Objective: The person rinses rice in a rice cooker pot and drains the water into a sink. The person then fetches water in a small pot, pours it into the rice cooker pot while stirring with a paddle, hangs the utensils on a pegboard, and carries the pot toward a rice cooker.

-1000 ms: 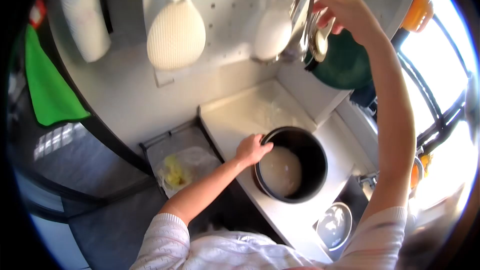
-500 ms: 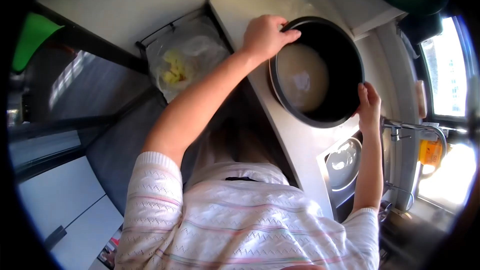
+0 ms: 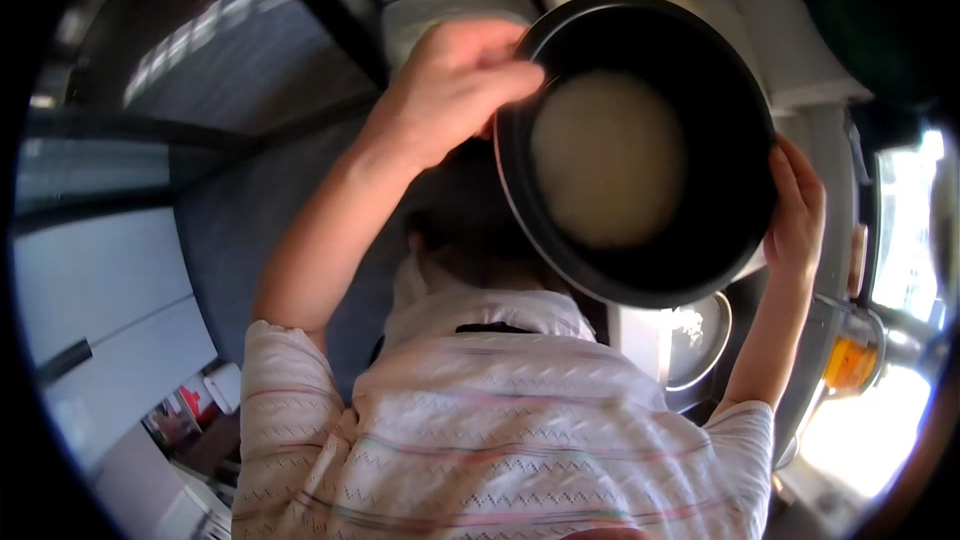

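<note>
A round black pot (image 3: 725, 140) hangs tilted in the air in front of me, with pale, cloudy contents (image 3: 608, 160) at its bottom. My left hand (image 3: 455, 90) pinches the rim on the left side, thumb over the edge. On the right, my right hand (image 3: 797, 205) grips the pot's outer wall, its fingertips at the rim. Part of the countertop behind is hidden by the pot.
Below the pot lies the sink with a round metal bowl (image 3: 698, 340). An orange container (image 3: 850, 362) stands by the window at the right. White drawers (image 3: 110, 290) are at the left. A bag-lined bin (image 3: 450, 8) sits behind my left hand.
My right hand came down from the hanging utensils and took hold of the pot's right side. The pot has been lifted off the counter and brought closer. The view has tilted downward.
</note>
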The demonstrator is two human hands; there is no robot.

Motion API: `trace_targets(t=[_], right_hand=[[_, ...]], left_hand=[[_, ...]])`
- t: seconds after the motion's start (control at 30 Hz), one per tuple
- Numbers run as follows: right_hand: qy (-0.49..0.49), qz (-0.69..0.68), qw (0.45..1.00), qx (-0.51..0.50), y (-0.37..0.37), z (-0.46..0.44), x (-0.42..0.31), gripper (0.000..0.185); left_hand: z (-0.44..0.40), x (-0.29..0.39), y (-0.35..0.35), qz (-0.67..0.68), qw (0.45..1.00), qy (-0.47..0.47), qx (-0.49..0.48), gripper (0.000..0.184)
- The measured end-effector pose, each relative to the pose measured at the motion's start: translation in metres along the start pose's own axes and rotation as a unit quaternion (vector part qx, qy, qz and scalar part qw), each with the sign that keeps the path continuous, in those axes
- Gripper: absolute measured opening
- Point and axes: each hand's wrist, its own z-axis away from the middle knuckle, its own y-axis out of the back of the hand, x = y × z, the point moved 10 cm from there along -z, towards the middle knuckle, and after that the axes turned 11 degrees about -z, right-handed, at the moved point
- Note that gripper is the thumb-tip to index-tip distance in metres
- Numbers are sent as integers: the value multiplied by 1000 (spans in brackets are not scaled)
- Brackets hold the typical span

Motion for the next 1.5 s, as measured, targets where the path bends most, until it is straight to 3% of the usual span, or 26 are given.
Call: trace_targets(t=[0.27, 0.5, 0.57, 0.73, 0.97, 1.13, 1.27, 1.37, 1.5], right_hand=[[-53, -63, 974, -209, -268, 28, 18, 30], [-130, -74, 961, -233, -499, 13, 102, 30], [-96, -71, 969, -217, -562, 1, 109, 29], [-100, -58, 951, -287, -693, -37, 119, 29], [-77, -2, 945, -317, -849, -154, 152, 28], [-152, 23, 917, -369, -966, -232, 143, 28], [-123, -54, 924, -359, -1018, -305, 139, 30], [-94, 25, 933, -346, -1039, -371, 139, 32], [-173, 19, 943, -285, -1048, -464, 136, 33]], left_hand=[[141, -60, 211, 41, 991, 40, 125, 35], [224, -115, 405, 7, 959, 89, 269, 35], [237, -127, 454, -12, 947, 112, 301, 36], [245, -178, 566, -2, 916, 151, 372, 36], [194, -244, 691, 56, 866, 212, 451, 37], [146, -265, 797, 46, 830, 192, 521, 38], [81, -261, 862, 71, 850, 190, 487, 40], [12, -248, 913, 37, 863, 169, 475, 40], [-112, -248, 968, 51, 906, 159, 389, 37]])
